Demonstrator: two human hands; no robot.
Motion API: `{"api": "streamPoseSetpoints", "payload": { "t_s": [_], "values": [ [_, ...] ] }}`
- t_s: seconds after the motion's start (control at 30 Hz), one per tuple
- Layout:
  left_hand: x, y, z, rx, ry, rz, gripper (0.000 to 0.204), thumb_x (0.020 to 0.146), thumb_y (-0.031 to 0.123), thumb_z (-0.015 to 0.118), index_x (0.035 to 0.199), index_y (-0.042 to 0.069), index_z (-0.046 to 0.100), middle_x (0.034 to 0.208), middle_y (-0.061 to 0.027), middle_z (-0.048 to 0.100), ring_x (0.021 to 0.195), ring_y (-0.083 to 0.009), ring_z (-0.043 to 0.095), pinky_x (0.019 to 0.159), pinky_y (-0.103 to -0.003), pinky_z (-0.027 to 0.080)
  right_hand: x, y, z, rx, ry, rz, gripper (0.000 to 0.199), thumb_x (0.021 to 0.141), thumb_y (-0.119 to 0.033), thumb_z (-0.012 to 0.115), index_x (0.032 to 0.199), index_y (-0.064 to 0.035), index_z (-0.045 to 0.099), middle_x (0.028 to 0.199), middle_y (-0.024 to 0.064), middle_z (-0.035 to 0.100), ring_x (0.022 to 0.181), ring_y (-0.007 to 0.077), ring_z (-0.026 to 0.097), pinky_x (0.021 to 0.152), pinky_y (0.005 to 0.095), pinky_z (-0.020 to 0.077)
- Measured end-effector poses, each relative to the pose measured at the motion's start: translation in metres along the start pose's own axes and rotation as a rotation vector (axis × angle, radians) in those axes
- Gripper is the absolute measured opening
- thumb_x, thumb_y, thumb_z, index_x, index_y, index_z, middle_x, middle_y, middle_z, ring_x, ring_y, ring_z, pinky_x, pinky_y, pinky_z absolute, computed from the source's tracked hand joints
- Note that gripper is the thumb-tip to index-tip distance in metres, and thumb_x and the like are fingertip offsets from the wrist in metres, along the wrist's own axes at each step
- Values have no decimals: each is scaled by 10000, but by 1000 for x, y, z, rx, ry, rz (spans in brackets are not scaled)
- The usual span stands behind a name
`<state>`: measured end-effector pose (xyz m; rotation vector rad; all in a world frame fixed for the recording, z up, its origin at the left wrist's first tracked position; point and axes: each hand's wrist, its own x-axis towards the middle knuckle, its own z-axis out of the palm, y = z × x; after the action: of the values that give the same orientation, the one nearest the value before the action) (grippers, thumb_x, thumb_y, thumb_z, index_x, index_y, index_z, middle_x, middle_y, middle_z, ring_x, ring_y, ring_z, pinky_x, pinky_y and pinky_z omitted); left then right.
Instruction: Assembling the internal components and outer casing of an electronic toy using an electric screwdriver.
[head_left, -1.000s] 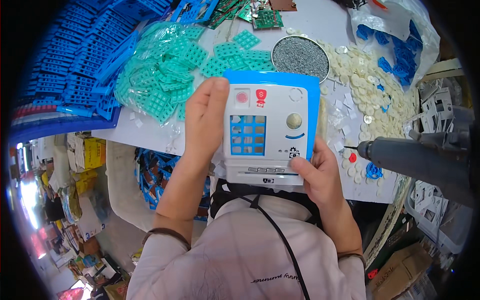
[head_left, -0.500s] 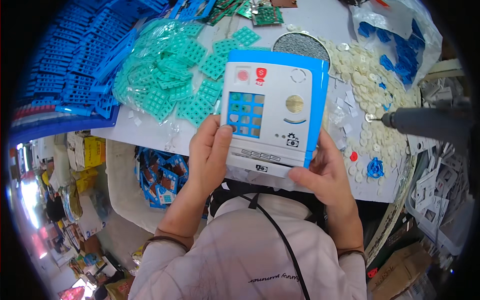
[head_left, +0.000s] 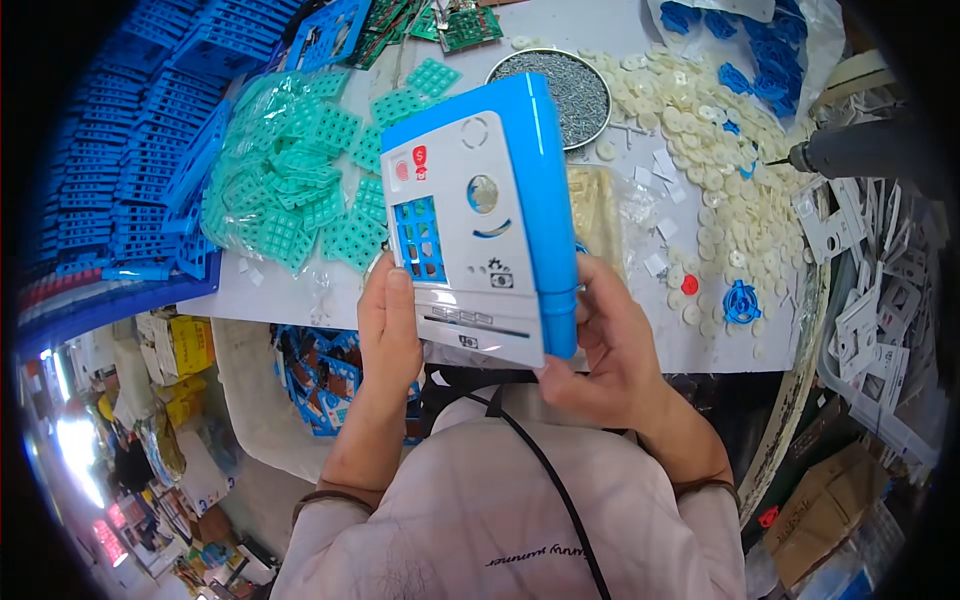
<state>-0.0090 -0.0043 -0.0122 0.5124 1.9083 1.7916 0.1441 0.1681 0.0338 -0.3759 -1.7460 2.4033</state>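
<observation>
Your grip, left hand [head_left: 388, 325] and right hand [head_left: 615, 355], clasps one boxy, glossy blue-and-white plastic housing [head_left: 465, 250], tilted over the counter [head_left: 675, 345]; beyond lie one round dish [head_left: 608, 110] of small metal pieces [head_left: 578, 90] and square-studded green pads [head_left: 285, 170], too many to count.

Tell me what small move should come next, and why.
Perhaps turn the blue-and-white rectangular plastic housing to check its back: the left hand and right hand both hold its lower part, and its blue side wall shows, but the back is hidden.
</observation>
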Motion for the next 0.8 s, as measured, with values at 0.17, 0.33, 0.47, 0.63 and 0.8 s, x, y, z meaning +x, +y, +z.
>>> {"api": "streamPoseSetpoints", "payload": {
  "t_s": [0.17, 0.33, 0.47, 0.63, 0.8],
  "values": [
    [-10, 23, -4, 46, -208, -72, 972, 916, 411, 739, 1577, -26, 175, 1280, -112, 609, 1115, -156, 608, 887, -302, 500, -2, 4, 3, -313, 16, -244, 745, 789, -20, 720, 1446, 38, 375, 1177, 126, 661, 965, 133, 676, 859, 285, 543],
    [-11, 38, 22, -209, -203, -111, 1446, 678, 402, 962, 1613, 8, -68, 1497, -162, 434, 1325, -256, 536, 1023, -378, 509, 1, 11, 7, -454, 34, -407, 719, 807, -53, 720, 1433, 56, 384, 1102, 141, 675, 881, 144, 694, 804, 286, 562],
    [-12, 34, 17, -179, -179, -137, 1477, 629, 398, 991, 1620, 25, -39, 1438, -135, 483, 1250, -216, 579, 919, -307, 533, 3, 10, 7, -439, 25, -402, 712, 830, -57, 698, 1448, 71, 369, 1099, 160, 675, 877, 167, 709, 803, 300, 570],
    [-9, 26, 14, -159, -151, -40, 1424, 618, 288, 996, 1616, 23, 16, 1383, -109, 516, 1161, -165, 611, 802, -227, 520, 4, 15, 8, -444, 31, -445, 746, 847, -47, 678, 1491, 78, 323, 1142, 176, 662, 919, 190, 712, 827, 316, 571],
    [-9, 30, 18, -128, -90, -68, 1394, 598, 158, 977, 1606, 16, 25, 1396, -114, 510, 1172, -188, 610, 861, -259, 525, 3, 9, 8, -379, -25, -342, 741, 881, -51, 678, 1512, 65, 306, 1241, 169, 632, 1111, 210, 667, 953, 348, 542]
  ]
}}
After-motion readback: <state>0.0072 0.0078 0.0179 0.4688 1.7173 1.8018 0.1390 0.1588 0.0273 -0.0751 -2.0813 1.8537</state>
